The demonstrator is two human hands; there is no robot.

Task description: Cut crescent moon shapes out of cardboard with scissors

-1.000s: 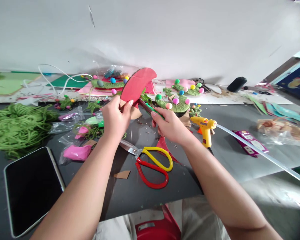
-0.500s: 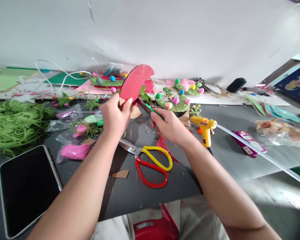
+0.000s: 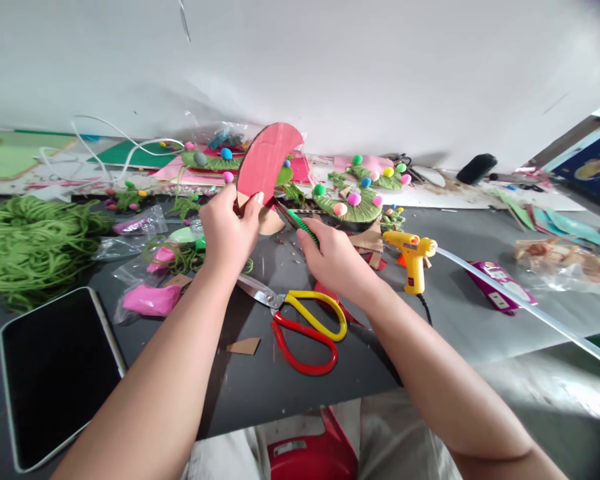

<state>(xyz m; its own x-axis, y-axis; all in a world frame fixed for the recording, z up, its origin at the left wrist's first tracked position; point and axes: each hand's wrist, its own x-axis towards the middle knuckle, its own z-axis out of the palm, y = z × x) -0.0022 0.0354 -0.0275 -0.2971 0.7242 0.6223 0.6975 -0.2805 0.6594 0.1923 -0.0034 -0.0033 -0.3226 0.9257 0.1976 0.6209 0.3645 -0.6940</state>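
Observation:
My left hand [image 3: 229, 230] pinches the lower end of a red-faced cardboard half-disc [image 3: 267, 160] and holds it upright above the dark table. My right hand [image 3: 336, 261] is closed round a green-handled utility knife [image 3: 300, 224]. The knife's blade end meets the bottom edge of the cardboard beside my left thumb. Red-and-yellow scissors [image 3: 306, 323] lie on the table just below both hands.
A yellow glue gun [image 3: 411, 260] with a clear glue stick [image 3: 525, 308] stands to the right. Green cord [image 3: 33, 241] is heaped at left above a dark tablet [image 3: 55, 375]. Green crafts with coloured pompoms [image 3: 353, 199], plastic bags and paper scraps crowd the back of the table [image 3: 460, 313].
The cardboard piece has risen slightly and tilted more upright. Both hands shifted a little up and left, keeping their grips.

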